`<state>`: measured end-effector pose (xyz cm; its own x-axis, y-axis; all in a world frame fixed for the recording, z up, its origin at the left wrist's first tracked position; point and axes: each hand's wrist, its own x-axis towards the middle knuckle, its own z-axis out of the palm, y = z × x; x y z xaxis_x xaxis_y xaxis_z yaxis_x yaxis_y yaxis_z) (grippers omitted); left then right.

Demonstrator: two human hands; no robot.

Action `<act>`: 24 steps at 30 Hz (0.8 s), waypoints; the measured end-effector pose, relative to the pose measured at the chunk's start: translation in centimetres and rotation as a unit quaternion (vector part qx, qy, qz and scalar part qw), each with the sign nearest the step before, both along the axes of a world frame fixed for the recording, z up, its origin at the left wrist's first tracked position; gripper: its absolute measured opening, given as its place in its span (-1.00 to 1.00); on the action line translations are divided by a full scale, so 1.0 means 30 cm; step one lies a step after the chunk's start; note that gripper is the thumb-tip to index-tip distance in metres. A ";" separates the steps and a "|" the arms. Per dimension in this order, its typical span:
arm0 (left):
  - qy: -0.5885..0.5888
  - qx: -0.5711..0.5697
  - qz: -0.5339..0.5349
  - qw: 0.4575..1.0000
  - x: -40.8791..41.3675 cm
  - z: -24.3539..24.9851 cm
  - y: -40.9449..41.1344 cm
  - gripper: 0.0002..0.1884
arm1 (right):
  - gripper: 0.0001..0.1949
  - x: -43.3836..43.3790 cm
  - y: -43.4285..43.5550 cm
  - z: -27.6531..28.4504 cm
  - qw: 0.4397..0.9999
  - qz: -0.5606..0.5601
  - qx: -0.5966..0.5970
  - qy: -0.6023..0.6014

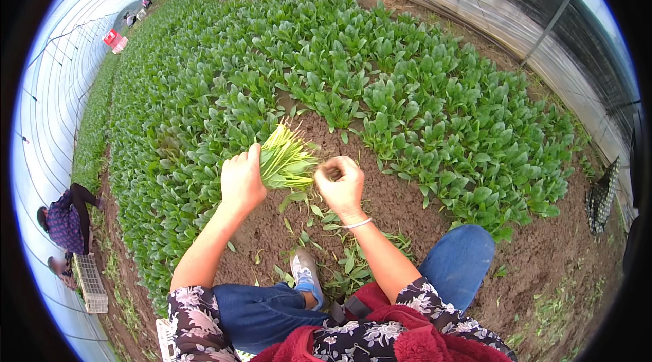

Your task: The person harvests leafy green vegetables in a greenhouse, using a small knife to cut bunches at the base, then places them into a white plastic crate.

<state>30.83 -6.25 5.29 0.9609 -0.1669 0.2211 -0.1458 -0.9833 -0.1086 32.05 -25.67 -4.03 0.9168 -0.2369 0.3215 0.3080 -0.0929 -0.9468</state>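
Note:
My left hand [243,178] is closed around a bunch of leafy greens [288,161], which look like spinach; the pale stems and root ends point up and to the right. Close by the stem ends, at the right of the bunch, my right hand [342,178] has its fingers curled, with thumb and fingertips meeting near a stem end. Whether it pinches a root or leaf there is not plain. Below both hands, loose leaves [351,262] lie scattered on brown soil [397,209] beside my shoe. The growing plants [326,71] stand just beyond my hands.
Dense rows fill the plastic tunnel. At the left, a person in a checked top [66,222] crouches by a pale plastic crate [91,283], with another person beside it. A red crate [111,37] stands far off at upper left. A metal post [552,18] leans at the right wall.

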 end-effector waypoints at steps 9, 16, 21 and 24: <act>0.004 -0.015 0.020 1.000 0.005 -0.005 -0.038 -0.37 | -0.89 0.007 0.052 -0.067 0.940 0.171 0.241 0.173; -0.037 0.009 0.000 0.999 0.007 -0.015 0.007 -0.32 | -0.71 0.038 -0.006 -0.023 0.894 0.222 0.316 0.227; -0.033 -0.071 -0.007 0.997 0.017 -0.032 0.021 -0.38 | -0.91 0.022 0.034 -0.058 0.888 0.187 0.356 0.223; -0.044 -0.113 0.020 0.992 0.013 -0.012 0.030 -0.35 | -0.89 0.084 -0.054 -0.092 0.843 0.153 0.455 0.242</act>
